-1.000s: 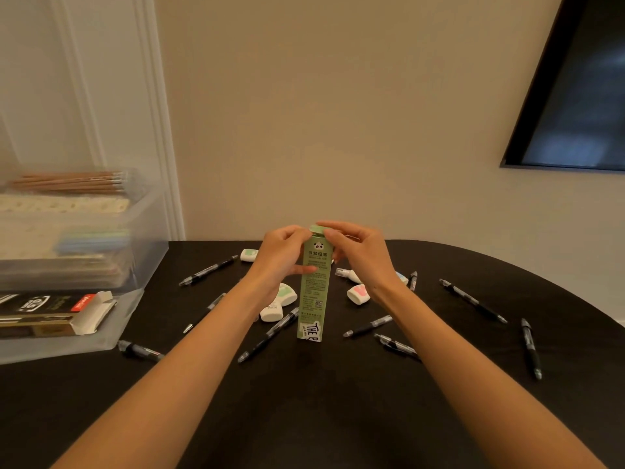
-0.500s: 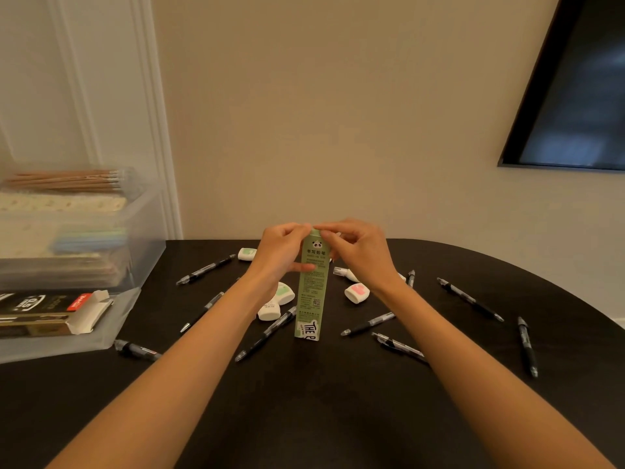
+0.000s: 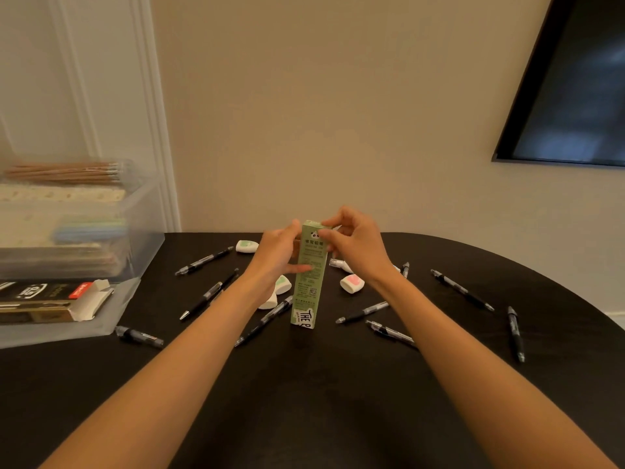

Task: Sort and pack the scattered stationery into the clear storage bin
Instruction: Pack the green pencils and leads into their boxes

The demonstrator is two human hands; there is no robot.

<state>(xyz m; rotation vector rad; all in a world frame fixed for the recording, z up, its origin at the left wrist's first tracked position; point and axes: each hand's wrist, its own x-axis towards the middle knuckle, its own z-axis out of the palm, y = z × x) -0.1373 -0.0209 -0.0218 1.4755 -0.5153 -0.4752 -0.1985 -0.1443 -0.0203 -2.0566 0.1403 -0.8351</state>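
A tall green pencil box (image 3: 308, 292) stands upright on the black table (image 3: 304, 384), its base on the tabletop. My left hand (image 3: 277, 257) grips its upper left side, thumb across the front. My right hand (image 3: 355, 247) pinches the box's top edge with thumb and forefinger; the top flap looks closed. Several black pens (image 3: 461, 290) and small white erasers (image 3: 351, 283) lie scattered around the box. The clear storage bin (image 3: 135, 238) stands at the left, holding pencils, notebooks and flat packs.
The bin's clear lid (image 3: 101, 328) lies in front of it with a black pen carton (image 3: 50, 301) on top, its end flap open. A dark screen (image 3: 575, 79) hangs on the wall at the right. The table's curved edge runs along the right.
The open flap at the box's top has been pressed down by my right hand. The box stays upright in the same place. Both hands have barely shifted.
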